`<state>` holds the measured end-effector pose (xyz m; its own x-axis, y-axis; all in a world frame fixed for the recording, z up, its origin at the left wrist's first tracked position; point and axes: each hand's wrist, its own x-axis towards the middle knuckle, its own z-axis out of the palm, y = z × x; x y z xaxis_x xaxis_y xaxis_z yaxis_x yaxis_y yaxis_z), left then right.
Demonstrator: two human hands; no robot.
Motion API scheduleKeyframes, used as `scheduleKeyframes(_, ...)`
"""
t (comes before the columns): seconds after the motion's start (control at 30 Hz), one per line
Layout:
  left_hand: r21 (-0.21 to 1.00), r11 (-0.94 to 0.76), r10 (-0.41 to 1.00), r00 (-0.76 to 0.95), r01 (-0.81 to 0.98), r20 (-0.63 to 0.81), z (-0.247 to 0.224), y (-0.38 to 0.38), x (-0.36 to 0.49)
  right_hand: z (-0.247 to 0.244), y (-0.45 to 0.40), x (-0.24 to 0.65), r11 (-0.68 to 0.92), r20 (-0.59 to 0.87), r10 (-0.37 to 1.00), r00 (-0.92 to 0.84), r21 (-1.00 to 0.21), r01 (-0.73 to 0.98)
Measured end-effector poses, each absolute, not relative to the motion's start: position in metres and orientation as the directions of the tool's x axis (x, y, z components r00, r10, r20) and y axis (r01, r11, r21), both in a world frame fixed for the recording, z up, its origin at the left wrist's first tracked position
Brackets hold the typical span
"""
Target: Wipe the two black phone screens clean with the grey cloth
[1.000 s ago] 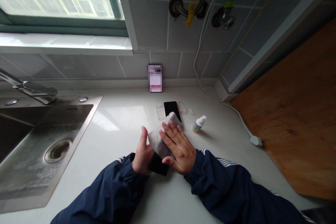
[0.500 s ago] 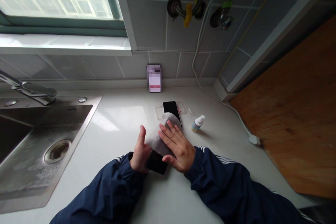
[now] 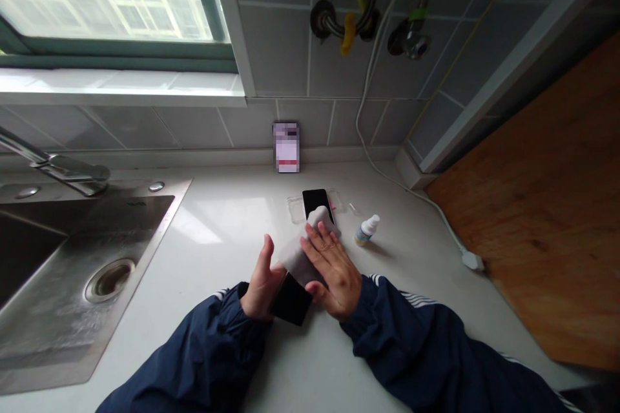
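Observation:
My left hand (image 3: 262, 284) supports a black phone (image 3: 291, 300) from below and at its left side, thumb raised clear of it. A grey cloth (image 3: 298, 259) covers the phone's far part. My right hand (image 3: 334, 271) presses the cloth against the phone with flat, outstretched fingers, its thumb by the cloth's near edge. Just beyond, a second black phone (image 3: 316, 199) lies on a clear plastic case (image 3: 296, 208), partly hidden by the cloth. To the right stands a small white spray bottle (image 3: 368, 230) with a coloured label.
Against the tiled wall leans an upright phone with a blurred screen (image 3: 287, 148). A steel sink (image 3: 92, 352) with a faucet (image 3: 72, 171) is at the left. A white cable (image 3: 411, 191) runs to a plug (image 3: 472, 261) near the wooden board (image 3: 542, 206).
My right hand and the cloth have slid slightly to the right over the phone, baring more of its near part. The whole view has shifted a little.

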<state>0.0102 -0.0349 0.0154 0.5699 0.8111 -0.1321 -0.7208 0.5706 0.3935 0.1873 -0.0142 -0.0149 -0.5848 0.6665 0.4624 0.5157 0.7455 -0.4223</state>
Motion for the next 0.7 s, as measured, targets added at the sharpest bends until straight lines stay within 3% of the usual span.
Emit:
scheduleKeyframes(0.13, 0.465, 0.634, 0.766, 0.587, -0.618, -0.263, 0.019, -0.038, 0.007, -0.015, -0.014, 0.186, 0.697, 0.499, 0.715, -0.490, -0.455, 0.554)
scheduleKeyframes(0.27, 0.404, 0.608, 0.792, 0.554, -0.684, -0.255, 0.018, -0.037, 0.009, -0.014, -0.017, 0.185, 0.715, 0.485, 0.698, -0.527, -0.434, 0.548)
scheduleKeyframes(0.37, 0.338, 0.543, 0.838, 0.465, -0.769, -0.287, 0.017, -0.034, 0.010, -0.013, -0.018, 0.186, 0.793, 0.415, 0.604, -0.680, -0.395, 0.464)
scheduleKeyframes(0.5, 0.335, 0.602, 0.790, 0.479, -0.725, -0.384, 0.019, -0.029, 0.002, -0.009, -0.022, 0.186, 0.868, 0.317, 0.450, -0.835, -0.373, 0.327)
scheduleKeyframes(0.7, 0.338, 0.521, 0.849, 0.434, -0.784, -0.303, 0.028, -0.025, -0.004, -0.005, -0.031, 0.182, 0.905, 0.282, 0.351, -0.893, -0.348, 0.246)
